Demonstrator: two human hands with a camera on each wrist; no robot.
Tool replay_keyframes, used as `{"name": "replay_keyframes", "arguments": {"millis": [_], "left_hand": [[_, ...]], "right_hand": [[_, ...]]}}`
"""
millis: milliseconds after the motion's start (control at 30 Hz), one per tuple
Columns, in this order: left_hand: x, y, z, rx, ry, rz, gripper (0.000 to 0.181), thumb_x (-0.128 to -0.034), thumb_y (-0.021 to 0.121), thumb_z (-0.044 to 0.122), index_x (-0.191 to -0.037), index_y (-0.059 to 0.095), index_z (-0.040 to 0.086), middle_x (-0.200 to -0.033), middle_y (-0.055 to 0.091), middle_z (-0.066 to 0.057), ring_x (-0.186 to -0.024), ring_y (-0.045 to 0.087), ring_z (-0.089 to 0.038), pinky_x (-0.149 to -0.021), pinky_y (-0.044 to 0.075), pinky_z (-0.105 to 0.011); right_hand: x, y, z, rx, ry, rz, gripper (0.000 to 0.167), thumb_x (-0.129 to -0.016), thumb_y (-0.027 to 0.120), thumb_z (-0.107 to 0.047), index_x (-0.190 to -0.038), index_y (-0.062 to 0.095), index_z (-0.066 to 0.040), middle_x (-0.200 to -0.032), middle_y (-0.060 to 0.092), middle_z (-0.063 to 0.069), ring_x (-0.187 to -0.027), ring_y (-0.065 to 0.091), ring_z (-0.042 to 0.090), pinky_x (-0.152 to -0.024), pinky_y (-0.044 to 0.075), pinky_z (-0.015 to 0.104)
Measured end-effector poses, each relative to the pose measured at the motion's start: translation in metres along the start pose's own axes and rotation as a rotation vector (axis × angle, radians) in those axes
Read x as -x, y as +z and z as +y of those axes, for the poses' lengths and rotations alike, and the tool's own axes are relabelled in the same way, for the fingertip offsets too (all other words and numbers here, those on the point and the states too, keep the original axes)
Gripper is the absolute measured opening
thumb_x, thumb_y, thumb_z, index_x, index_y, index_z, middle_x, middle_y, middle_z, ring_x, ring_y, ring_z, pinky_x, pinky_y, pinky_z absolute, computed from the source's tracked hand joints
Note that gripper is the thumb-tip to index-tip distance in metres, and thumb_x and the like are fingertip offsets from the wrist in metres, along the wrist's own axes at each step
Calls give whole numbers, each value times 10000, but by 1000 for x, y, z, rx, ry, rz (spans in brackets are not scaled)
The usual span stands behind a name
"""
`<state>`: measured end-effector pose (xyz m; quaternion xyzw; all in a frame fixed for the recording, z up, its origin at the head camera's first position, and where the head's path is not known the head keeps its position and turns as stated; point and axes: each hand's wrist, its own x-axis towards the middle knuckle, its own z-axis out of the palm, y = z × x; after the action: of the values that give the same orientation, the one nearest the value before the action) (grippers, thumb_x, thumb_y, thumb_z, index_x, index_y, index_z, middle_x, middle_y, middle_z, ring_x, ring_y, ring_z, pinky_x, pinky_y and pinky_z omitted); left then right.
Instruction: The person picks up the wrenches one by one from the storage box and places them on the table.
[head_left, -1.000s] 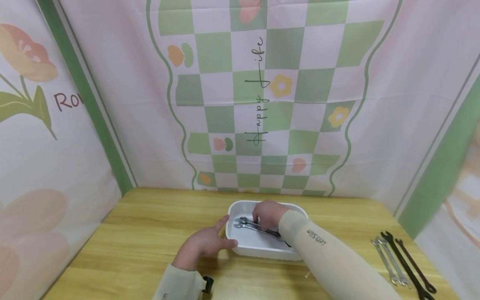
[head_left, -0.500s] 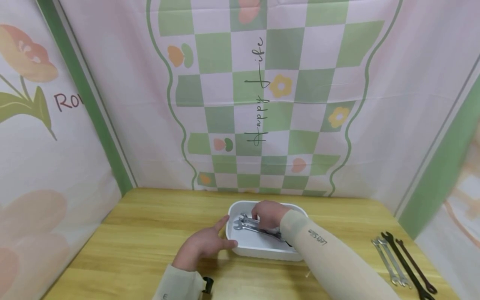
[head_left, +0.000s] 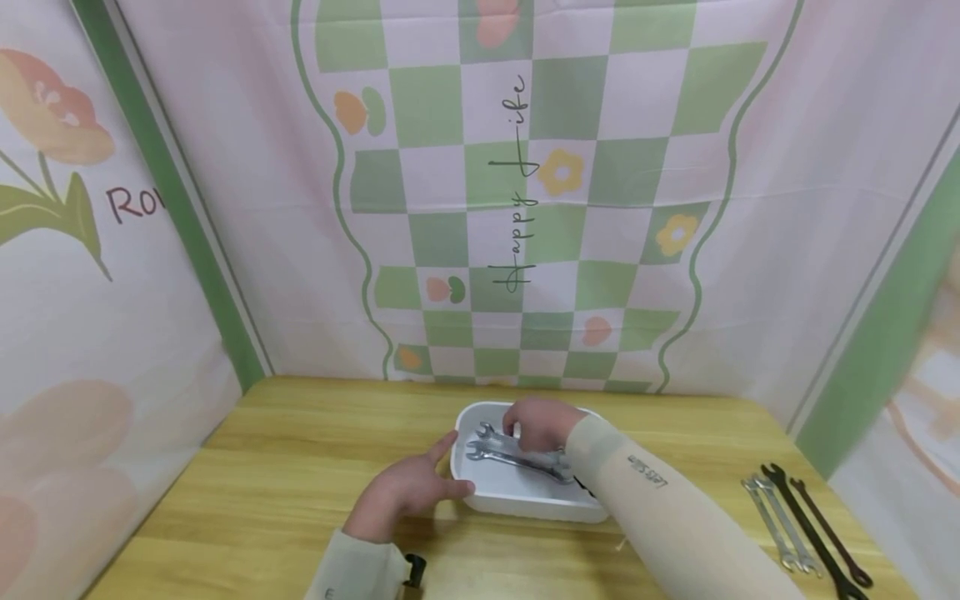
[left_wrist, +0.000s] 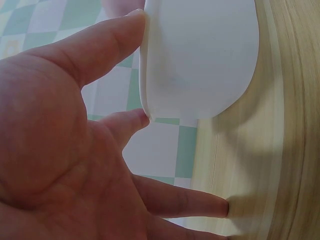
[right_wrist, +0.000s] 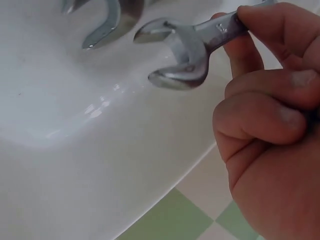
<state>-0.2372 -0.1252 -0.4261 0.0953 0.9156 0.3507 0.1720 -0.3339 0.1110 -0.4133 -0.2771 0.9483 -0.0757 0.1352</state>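
A white plastic tray (head_left: 510,504) stands on the table in the head view, silver open-ended wrenches inside. My right hand (head_left: 543,423) reaches in over the far side. Between thumb and forefinger it pinches one silver wrench (right_wrist: 220,32), the open jaw end pointing away from the fingers. Another silver wrench (head_left: 517,459) lies along the tray floor, nearer me. My left hand (head_left: 408,487) is at the tray's left end, thumb and forefinger touching the rim (left_wrist: 144,65). Its other fingers are extended, with tips at the tabletop. My right sleeve (head_left: 660,492) covers the tray's right end.
On the wooden table (head_left: 300,467), at the far right, several wrenches lie side by side: silver ones (head_left: 776,521), a long black one (head_left: 813,529) and a dark reddish one (head_left: 832,533). A printed curtain (head_left: 540,250) hangs behind the table.
The pinched wrench has come apart from the one beside it, its visible end shifting toward the tray's far side. My right forearm has moved slightly right. The left hand keeps its place.
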Motion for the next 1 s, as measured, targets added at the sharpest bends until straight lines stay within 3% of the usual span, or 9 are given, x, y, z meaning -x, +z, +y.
{"name": "replay_keyframes", "arguments": {"millis": [367, 500, 733, 1000], "left_hand": [[1, 0, -1, -8, 1, 3, 922, -870, 710, 536, -1604, 232, 250, -1323, 585, -253, -1189, 535, -485, -970, 374, -692], [1, 0, -1, -15, 10, 4, 923, -872, 707, 536, -1605, 228, 245, -1323, 584, -257, -1193, 530, -494, -976, 366, -697], [1, 0, -2, -10, 13, -2, 932, -871, 702, 546, -1606, 221, 236, -1337, 575, -254, -1210, 518, -494, -988, 359, -692], [2, 0, -1, 2, 9, -1, 930, -872, 705, 541, -1607, 218, 247, -1355, 564, -248, -1218, 511, -493, -990, 356, -692]], "right_hand": [[8, -19, 16, -132, -60, 127, 320, -707, 723, -26, -976, 746, -197, -970, 668, -70, -906, 599, 181, -816, 511, 410], [13, -25, 25, -271, -24, 163, 330, -733, 732, -24, -1027, 742, -173, -962, 663, -46, -850, 592, 168, -755, 512, 386], [22, -30, 37, -744, 85, 182, 303, -827, 686, 26, -1116, 656, -61, -911, 650, 145, -755, 670, 284, -667, 582, 389], [27, -32, 49, -924, 62, 232, 312, -873, 613, 87, -1149, 543, -41, -1055, 584, 286, -803, 673, 346, -673, 592, 462]]}}
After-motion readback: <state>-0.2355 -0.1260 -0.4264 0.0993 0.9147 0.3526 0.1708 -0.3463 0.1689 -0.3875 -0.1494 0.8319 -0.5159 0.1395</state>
